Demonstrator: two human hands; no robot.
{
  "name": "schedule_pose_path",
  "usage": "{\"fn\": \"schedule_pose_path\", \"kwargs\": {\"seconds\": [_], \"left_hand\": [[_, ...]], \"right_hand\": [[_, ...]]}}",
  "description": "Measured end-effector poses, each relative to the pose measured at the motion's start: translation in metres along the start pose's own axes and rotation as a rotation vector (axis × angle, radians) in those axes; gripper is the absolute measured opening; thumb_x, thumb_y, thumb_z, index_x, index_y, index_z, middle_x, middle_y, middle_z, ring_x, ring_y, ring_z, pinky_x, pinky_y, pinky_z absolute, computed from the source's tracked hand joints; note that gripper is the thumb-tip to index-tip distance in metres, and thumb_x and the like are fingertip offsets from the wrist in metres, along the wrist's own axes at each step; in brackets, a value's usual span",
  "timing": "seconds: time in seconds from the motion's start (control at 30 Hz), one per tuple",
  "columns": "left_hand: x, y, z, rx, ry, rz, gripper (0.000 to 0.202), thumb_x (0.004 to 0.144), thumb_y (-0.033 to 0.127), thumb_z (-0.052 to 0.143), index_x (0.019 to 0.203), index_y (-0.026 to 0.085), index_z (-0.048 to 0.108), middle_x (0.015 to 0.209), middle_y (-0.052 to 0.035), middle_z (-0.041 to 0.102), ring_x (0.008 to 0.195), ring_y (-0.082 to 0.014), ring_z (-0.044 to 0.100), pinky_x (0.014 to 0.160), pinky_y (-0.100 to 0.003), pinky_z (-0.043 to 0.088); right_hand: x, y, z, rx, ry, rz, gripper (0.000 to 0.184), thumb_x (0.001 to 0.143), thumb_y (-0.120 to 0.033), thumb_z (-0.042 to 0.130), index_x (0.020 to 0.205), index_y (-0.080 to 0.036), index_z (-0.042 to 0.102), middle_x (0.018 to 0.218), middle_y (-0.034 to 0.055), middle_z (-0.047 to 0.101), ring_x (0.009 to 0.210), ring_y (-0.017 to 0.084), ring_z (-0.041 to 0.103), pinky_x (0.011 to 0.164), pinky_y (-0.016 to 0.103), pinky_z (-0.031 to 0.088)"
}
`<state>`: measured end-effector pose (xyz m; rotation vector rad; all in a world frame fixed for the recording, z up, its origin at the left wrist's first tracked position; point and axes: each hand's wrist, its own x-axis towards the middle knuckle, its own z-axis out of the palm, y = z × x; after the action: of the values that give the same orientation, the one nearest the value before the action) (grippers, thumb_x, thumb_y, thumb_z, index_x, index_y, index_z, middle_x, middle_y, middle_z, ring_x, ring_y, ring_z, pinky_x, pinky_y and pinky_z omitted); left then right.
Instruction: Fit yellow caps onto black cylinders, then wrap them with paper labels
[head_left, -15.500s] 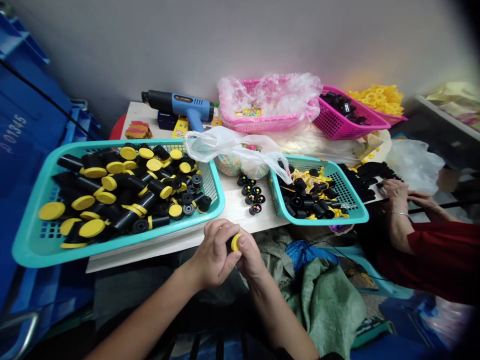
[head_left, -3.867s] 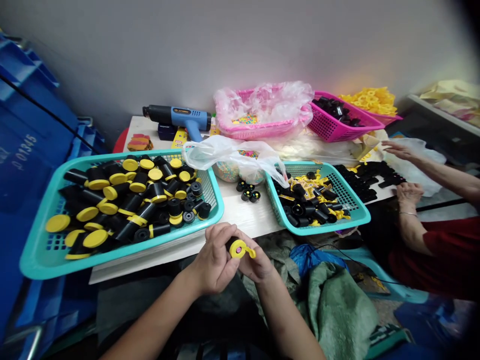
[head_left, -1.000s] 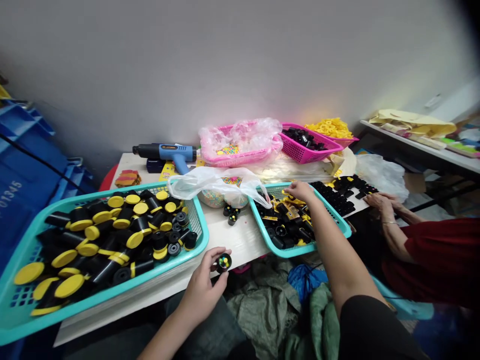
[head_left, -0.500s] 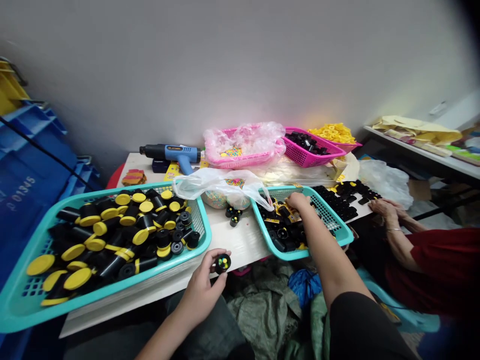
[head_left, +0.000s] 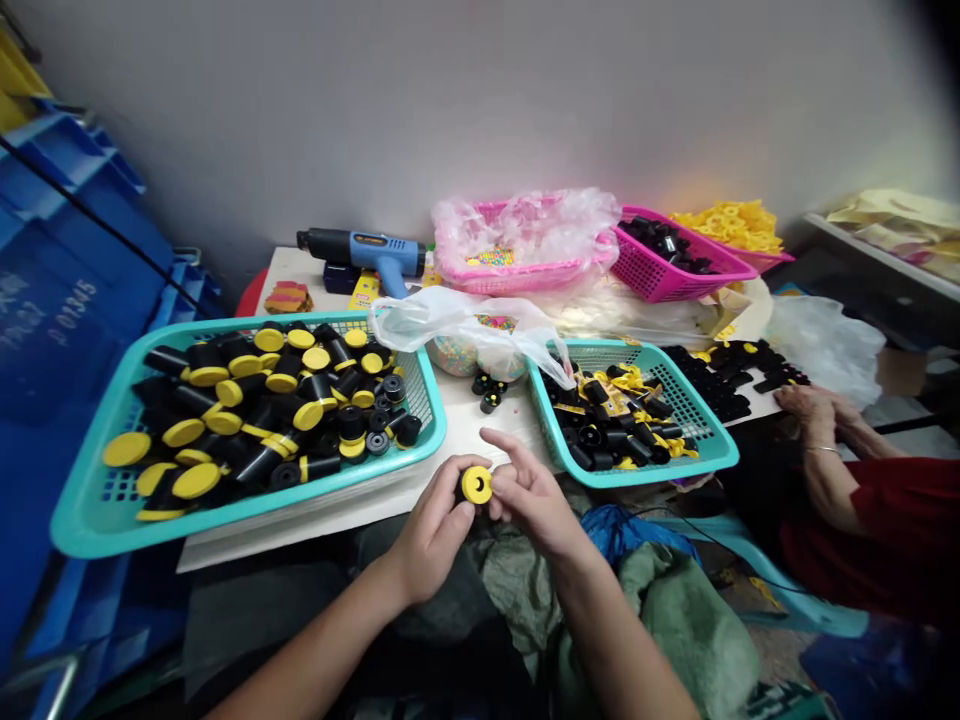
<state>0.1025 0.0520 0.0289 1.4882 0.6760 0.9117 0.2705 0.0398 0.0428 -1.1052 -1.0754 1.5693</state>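
Note:
My left hand (head_left: pixel 427 535) is closed around a small black cup (head_left: pixel 460 490) above the table's front edge. A yellow ring cap (head_left: pixel 471 494) with a hole in its middle now sits over the cup's mouth, hiding the beads inside. My right hand (head_left: pixel 536 505) meets the cap from the right, thumb and curled fingers at its rim and index finger stretched out. To the right stands a turquoise basket (head_left: pixel 645 478) of black cups and yellow pieces. A larger turquoise basket (head_left: pixel 82 500) on the left holds many black cylinders with yellow ends.
Bead-filled small cups (head_left: pixel 491 401) stand near a clear bag (head_left: pixel 457 355) of coloured beads. Behind are a blue heat gun (head_left: pixel 390 262) and pink baskets (head_left: pixel 525 275). Blue crates (head_left: pixel 67 320) rise at the left. Another person's hands (head_left: pixel 814 405) rest at the far right.
My right hand has come out of the right basket to my left hand. A yellow ring cap now covers the cup's open, bead-filled end. The view has shifted slightly.

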Motion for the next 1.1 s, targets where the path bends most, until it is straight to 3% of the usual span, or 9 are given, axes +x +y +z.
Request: {"fn": "schedule_pose_path", "kwargs": {"seconds": [0.2, 0.33, 0.43, 0.6, 0.73, 0.9, 1.1], "left_hand": [[-0.004, 0.005, -0.009, 0.225, 0.043, 0.126, 0.031, 0.092, 0.029, 0.039, 0.121, 0.019, 0.045, 0.111, -0.0093, 0.054, 0.103, -0.0240, 0.052, 0.091, -0.037, 0.042], [-0.004, 0.009, -0.009, 0.371, 0.060, 0.202, 0.029, 0.093, 0.024, 0.037, 0.120, 0.021, 0.045, 0.111, -0.0099, 0.055, 0.105, -0.0244, 0.052, 0.092, -0.039, 0.042], [-0.006, 0.005, -0.008, 0.423, 0.061, 0.286, 0.041, 0.092, 0.020, 0.034, 0.133, 0.020, 0.036, 0.118, -0.0120, 0.053, 0.106, -0.0245, 0.053, 0.092, -0.040, 0.043], [-0.010, -0.003, -0.007, 0.507, 0.102, 0.427, 0.065, 0.088, 0.020, 0.041, 0.147, 0.022, 0.012, 0.120, -0.0125, 0.054, 0.108, -0.0263, 0.054, 0.093, -0.042, 0.041], [-0.009, -0.005, -0.009, 0.632, 0.098, 0.508, 0.064, 0.081, 0.020, 0.048, 0.141, 0.021, 0.026, 0.111, -0.0107, 0.060, 0.108, -0.0293, 0.054, 0.097, -0.050, 0.035], [-0.008, -0.014, -0.011, 0.569, 0.110, 0.517, 0.053, 0.080, 0.027, 0.045, 0.132, 0.022, 0.035, 0.107, -0.0112, 0.061, 0.101, -0.0286, 0.056, 0.091, -0.048, 0.039], [-0.004, -0.007, -0.015, 0.414, 0.104, 0.609, 0.054, 0.080, 0.027, 0.051, 0.130, 0.028, 0.032, 0.095, -0.0063, 0.063, 0.097, -0.0267, 0.056, 0.088, -0.046, 0.041]], "right_hand": [[0.003, 0.015, 0.013, 0.082, 0.110, -0.053, 0.059, 0.080, -0.031, 0.070, 0.133, -0.022, 0.047, 0.054, -0.0064, 0.057, 0.048, 0.007, 0.046, 0.049, 0.018, 0.035], [-0.002, 0.020, 0.015, 0.081, 0.090, -0.046, 0.059, 0.080, -0.030, 0.070, 0.134, -0.024, 0.046, 0.054, -0.0076, 0.053, 0.048, 0.008, 0.046, 0.050, 0.019, 0.037], [-0.004, 0.026, 0.015, 0.084, 0.042, -0.056, 0.057, 0.080, -0.031, 0.070, 0.132, -0.026, 0.048, 0.056, -0.0075, 0.050, 0.050, 0.009, 0.045, 0.051, 0.020, 0.038], [0.000, 0.026, 0.019, 0.151, -0.038, -0.111, 0.058, 0.076, -0.057, 0.065, 0.124, -0.024, 0.056, 0.095, 0.0042, 0.058, 0.087, 0.018, 0.056, 0.082, 0.031, 0.045], [0.003, 0.023, 0.033, 0.214, -0.186, -0.057, 0.060, 0.070, -0.065, 0.065, 0.106, -0.018, 0.066, 0.099, 0.0093, 0.060, 0.095, 0.026, 0.056, 0.089, 0.039, 0.043], [0.005, 0.025, 0.047, 0.271, -0.034, -0.045, 0.053, 0.062, -0.063, 0.069, 0.092, -0.019, 0.065, 0.089, 0.0084, 0.059, 0.091, 0.028, 0.055, 0.080, 0.039, 0.046], [0.002, 0.028, 0.035, 0.189, -0.150, -0.071, 0.048, 0.062, -0.060, 0.074, 0.086, -0.021, 0.060, 0.088, 0.0061, 0.055, 0.085, 0.024, 0.051, 0.077, 0.037, 0.043]]}}
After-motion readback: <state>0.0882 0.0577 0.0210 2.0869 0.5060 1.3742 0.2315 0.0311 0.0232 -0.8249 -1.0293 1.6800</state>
